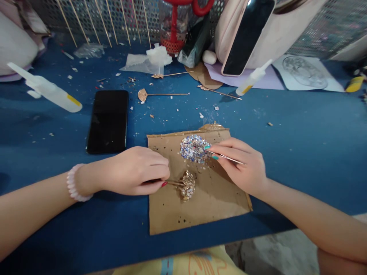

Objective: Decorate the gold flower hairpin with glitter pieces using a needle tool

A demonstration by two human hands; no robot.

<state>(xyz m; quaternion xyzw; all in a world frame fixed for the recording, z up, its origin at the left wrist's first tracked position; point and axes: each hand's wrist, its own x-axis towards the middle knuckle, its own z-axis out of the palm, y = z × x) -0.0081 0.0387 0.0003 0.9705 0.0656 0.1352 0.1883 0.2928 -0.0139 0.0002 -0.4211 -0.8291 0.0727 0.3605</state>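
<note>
My left hand (143,171) is closed round the stem of a gold fan-shaped hairpin (187,186), whose head is studded with small shiny stones. The hairpin is held just over a piece of brown cardboard (169,219). In my right hand (243,162) thin metal tweezers (229,158) are pinched between thumb and fingers. Their tips reach the right side of a pile of blue, silver and clear rhinestones (193,149) on the cardboard. Whether a stone sits between the tips is too small to tell.
A black phone (107,122) lies left of the cardboard. Two glue bottles (54,91) flank the work area. Behind lie several gold hairpins (166,94), a plastic bag (143,63) and paper sheets (309,72). Another phone (248,36) leans against a pale container. Wooden sticks (100,23) stand at the back.
</note>
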